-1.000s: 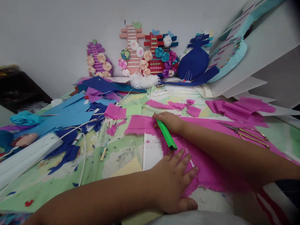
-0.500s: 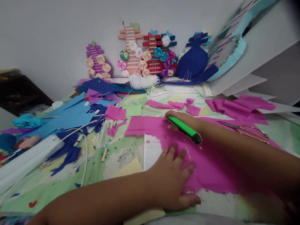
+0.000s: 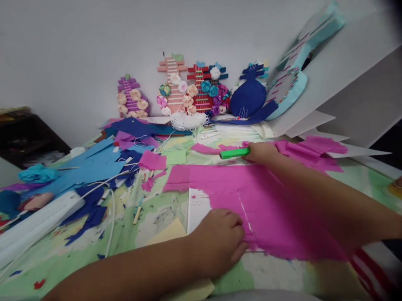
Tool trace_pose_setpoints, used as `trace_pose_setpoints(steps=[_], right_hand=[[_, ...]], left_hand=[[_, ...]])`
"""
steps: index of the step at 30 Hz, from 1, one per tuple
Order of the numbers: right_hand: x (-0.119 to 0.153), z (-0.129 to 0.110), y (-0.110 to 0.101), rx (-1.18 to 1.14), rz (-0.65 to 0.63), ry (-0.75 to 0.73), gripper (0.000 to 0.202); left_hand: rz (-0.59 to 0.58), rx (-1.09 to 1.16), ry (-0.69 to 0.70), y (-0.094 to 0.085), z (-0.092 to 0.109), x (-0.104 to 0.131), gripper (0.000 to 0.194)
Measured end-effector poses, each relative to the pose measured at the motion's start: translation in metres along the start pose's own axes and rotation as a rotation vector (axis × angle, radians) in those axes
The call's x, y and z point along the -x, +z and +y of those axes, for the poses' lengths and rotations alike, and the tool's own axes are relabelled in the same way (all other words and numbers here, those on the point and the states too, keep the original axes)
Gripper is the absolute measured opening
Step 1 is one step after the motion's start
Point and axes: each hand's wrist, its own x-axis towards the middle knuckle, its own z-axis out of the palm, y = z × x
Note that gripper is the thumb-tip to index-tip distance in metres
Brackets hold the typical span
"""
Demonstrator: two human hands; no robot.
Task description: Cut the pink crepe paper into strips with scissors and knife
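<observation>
Over the white board (image 3: 198, 204) lies a large magenta paper sheet (image 3: 273, 209) with a narrow pale slit running down it. My left hand (image 3: 220, 240) rests at the sheet's near left edge, its fingers curled together; whether anything is under them is hidden. Above the sheet's far edge, my right hand (image 3: 259, 152) is closed around a green cutter (image 3: 235, 153), which points left. Beyond and beside that hand are crumpled magenta scraps (image 3: 314, 150).
A white power strip (image 3: 41, 224) with cables lies at the left beside blue paper (image 3: 91, 162). Along the back wall stand decorated paper instruments (image 3: 201, 90) and white string (image 3: 189, 120). Large white boards (image 3: 344, 82) lean at the right.
My left hand has gone from spread fingers to curled ones. My right hand has moved right and away with the cutter, now turned level. The scissors on the right are no longer visible.
</observation>
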Motion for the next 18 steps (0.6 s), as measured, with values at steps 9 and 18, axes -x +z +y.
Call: trace_pose_setpoints(steps=[9,18], right_hand=[[-0.005,0.01,-0.019,-0.031,-0.038,0.018,0.052],[0.11,0.139,-0.019,-0.041,-0.401,0.225,0.034]], left_hand=[[0.038,-0.078,0.044,0.001,-0.01,0.003,0.013],[0.11,-0.128,0.08,-0.001,-0.018,0.004,0.017]])
